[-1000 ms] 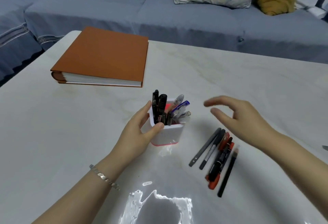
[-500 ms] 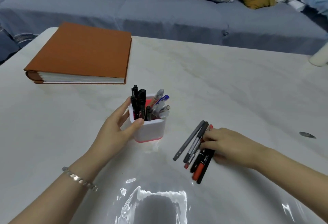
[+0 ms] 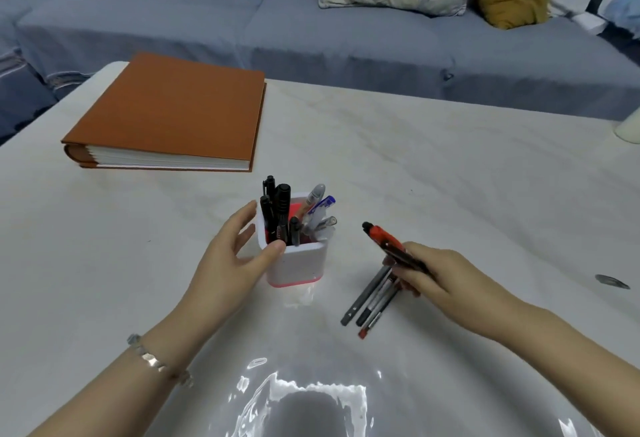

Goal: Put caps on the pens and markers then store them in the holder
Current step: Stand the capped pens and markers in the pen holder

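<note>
The left hand (image 3: pixel 230 263) grips the white holder (image 3: pixel 299 265), thumb on its front corner near the rim and fingers along its left wall; a bracelet (image 3: pixel 156 362) sits on that wrist. The holder stands upright near the middle of the tabletop (image 3: pixel 450 177), with a pink band at its base, and several capped pens (image 3: pixel 283 211) stand in it, black ones to the left and clear and blue ones leaning right. The right hand (image 3: pixel 441 280) is closed around a red marker (image 3: pixel 382 241), held off the tabletop to the right of the holder, its dark end tilted up and towards it. Whether it is capped I cannot tell. Just below that hand, three loose pens (image 3: pixel 375 298) lie side by side, their far ends hidden under the fingers. An orange book (image 3: pixel 173 114) lies flat at the far left corner, well apart from the holder.
</note>
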Demonstrator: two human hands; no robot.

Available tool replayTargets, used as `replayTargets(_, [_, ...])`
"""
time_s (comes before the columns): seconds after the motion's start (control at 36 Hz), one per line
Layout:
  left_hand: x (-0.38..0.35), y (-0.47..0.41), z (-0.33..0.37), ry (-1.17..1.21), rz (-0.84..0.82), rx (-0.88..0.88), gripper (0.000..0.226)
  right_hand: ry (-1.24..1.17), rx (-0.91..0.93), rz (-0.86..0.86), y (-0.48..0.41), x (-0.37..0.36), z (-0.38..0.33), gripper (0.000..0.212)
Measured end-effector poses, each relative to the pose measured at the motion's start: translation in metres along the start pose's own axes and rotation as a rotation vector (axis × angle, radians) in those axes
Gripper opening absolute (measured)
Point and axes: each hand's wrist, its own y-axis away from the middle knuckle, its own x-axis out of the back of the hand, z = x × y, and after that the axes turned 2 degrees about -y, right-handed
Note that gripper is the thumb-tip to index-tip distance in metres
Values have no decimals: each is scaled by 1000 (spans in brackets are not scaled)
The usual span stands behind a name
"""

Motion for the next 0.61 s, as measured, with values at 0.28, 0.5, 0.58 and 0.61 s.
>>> replayTargets(0.28, [7,28,77,279,51,-138,22,-342,10,-55,-13,0,-57,13])
replayTargets(0.5, [-3,22,81,499,-135,82,24,-681,-110,-341,-16,-12,-79,29])
replayTargets(0.58, [-6,23,80,525,-212,126,21,-772,-178,-375,-16,-13,-84,29])
replayTargets(0.61, [-7,23,81,535,-221,129,18,-798,-202,-381,-16,-13,-85,31])
